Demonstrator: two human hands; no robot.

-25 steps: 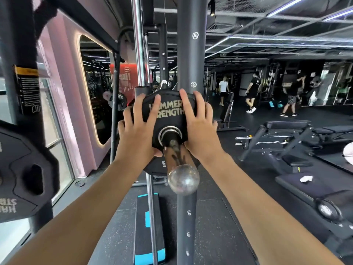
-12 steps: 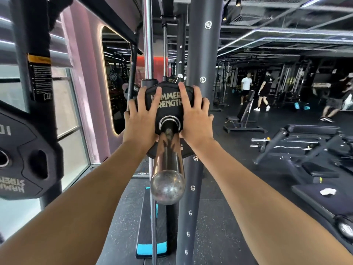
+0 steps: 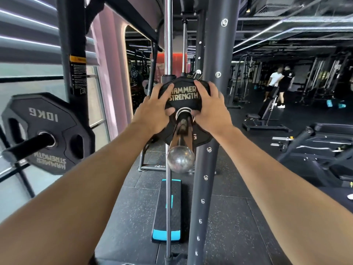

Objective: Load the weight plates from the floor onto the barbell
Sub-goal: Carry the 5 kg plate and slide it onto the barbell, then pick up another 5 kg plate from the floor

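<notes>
A small black weight plate lettered "HAMMER STRENGTH" sits on the chrome barbell sleeve, which points toward me and ends in a round cap. My left hand presses flat on the plate's left face with its fingers spread and its thumb beside the hub. On the plate's right face my right hand presses in the same way. The bar's far part is hidden behind the plate.
A dark rack upright stands just right of the sleeve, a chrome guide rod just left. A 10 kg plate hangs on a storage peg at the left. A black and blue step platform lies below. Benches and people are at the right.
Both hands have pushed the plate farther along the sleeve, away from me, so more bare chrome shows. My view has swung so the stored plate on the left shows more fully.
</notes>
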